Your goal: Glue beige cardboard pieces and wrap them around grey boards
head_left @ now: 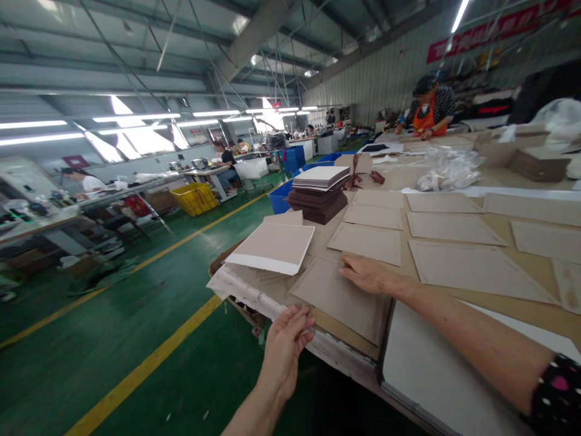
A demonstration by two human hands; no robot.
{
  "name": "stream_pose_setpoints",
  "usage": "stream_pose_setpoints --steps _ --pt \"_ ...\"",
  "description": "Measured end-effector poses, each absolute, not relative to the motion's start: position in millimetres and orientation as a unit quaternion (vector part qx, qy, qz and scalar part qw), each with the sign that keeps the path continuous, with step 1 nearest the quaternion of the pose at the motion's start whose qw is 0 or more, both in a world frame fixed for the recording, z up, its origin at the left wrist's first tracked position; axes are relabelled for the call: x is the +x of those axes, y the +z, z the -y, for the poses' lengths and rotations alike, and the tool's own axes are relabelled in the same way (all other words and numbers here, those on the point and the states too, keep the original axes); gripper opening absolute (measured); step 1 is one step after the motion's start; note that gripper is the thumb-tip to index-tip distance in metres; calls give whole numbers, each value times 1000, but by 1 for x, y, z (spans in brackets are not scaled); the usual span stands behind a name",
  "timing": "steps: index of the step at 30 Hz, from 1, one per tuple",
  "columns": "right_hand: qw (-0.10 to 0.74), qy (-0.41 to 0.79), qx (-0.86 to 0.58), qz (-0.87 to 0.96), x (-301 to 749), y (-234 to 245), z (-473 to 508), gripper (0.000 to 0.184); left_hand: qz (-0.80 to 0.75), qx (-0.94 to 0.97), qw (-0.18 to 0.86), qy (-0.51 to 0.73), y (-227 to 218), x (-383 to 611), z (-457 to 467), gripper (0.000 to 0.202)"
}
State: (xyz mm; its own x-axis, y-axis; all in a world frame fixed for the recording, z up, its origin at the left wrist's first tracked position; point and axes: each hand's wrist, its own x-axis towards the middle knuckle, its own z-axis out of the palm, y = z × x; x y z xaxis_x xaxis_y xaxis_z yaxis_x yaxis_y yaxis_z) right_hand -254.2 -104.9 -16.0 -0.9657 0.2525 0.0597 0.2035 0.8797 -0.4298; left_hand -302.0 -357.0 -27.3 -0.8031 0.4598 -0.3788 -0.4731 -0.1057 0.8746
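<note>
My right hand (368, 274) lies flat, fingers stretched out, on a brown cardboard sheet (340, 298) near the table's front edge. My left hand (287, 348) hangs just below that edge, fingers curled against the sheet's near corner; I cannot see whether it grips the corner. To the left of the sheet lies a thicker board with a white edge (275, 246). Several more brown sheets (472, 264) are spread flat across the table (521, 310) to the right.
A stack of dark and white boards (320, 192) stands further back. Crumpled clear plastic (447, 171) lies beyond. A white panel (436, 369) sits at the near right. A person in an orange apron (429, 109) works at the far end. Green floor with yellow lines lies left.
</note>
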Motion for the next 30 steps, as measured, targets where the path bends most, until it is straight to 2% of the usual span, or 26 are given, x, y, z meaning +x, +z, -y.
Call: stream_pose_setpoints --steps 11,15,20,30 --pt "54 193 -130 971 -257 -12 114 28 -588 -28 336 735 -22 -320 338 1" --pt "56 197 -135 969 -254 -9 119 25 -595 -28 342 726 -22 -325 334 12" --pt "66 211 -120 968 -252 -10 122 28 -605 -49 320 727 -23 -323 343 13" --pt "135 248 -130 950 -235 26 110 39 -633 -95 223 735 -36 -304 426 19"
